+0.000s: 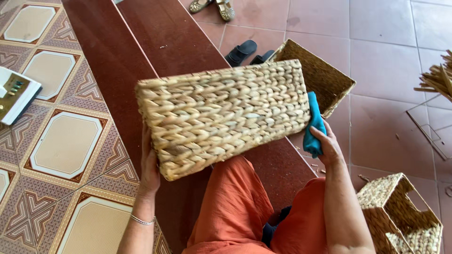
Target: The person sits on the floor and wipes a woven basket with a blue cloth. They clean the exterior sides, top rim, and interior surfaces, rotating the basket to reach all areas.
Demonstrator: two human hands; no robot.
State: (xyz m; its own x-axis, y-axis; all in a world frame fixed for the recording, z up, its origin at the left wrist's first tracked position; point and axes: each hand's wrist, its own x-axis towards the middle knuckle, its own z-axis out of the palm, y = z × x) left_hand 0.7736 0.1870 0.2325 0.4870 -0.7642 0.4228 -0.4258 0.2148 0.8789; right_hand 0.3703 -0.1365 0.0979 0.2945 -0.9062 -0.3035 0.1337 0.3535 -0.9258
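A rectangular woven straw basket [221, 113] is held up in front of me, its braided side facing the camera. My left hand [149, 167] grips its lower left end from underneath. My right hand [327, 146] presses a teal cloth [313, 124] against the basket's right end. My orange trousers show below the basket, over dark red steps [155, 37].
A second woven basket [325, 77] lies behind the held one; a third [400, 214] stands at the lower right. Sandals [241, 51] and another pair [213, 6] lie on the tiled floor. Straw stalks [438, 77] stick in at the right; a flat packet [14, 94] lies at the left.
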